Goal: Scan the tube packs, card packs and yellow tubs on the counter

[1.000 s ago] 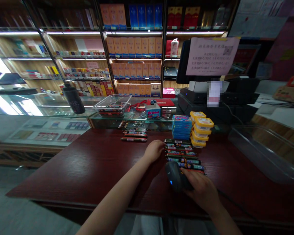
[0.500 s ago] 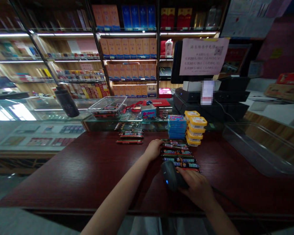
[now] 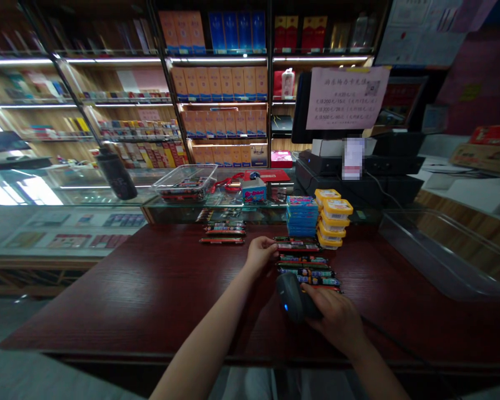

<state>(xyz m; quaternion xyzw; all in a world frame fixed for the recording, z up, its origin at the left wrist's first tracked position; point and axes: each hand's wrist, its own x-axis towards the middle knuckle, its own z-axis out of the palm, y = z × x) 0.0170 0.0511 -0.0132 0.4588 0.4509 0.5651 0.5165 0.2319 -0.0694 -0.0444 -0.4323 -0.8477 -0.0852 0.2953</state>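
My left hand (image 3: 261, 255) pinches the left end of a long, thin snack stick packet (image 3: 298, 246), dark with a red edge. My right hand (image 3: 337, 316) is wrapped round the handle of a black barcode scanner (image 3: 290, 297), which shows a blue light and trails a cable to the right. Several similar stick packets (image 3: 306, 272) lie side by side between my hands, partly hidden by the scanner. Just beyond them stand a stack of blue packs (image 3: 301, 216) and several yellow-lidded tubs (image 3: 333, 222).
More stick packets (image 3: 221, 241) lie left of centre on the dark red table (image 3: 129, 289). Behind are a clear tub (image 3: 185, 183) with sticks inside, a small blue box (image 3: 254, 191) and a black bottle (image 3: 115, 175). At right sits an open clear container (image 3: 441, 255), near a monitor (image 3: 302, 108).
The packet in my left hand has turned and shifted slightly away from me, its red edge now showing more. My right hand and the scanner stay almost in place.
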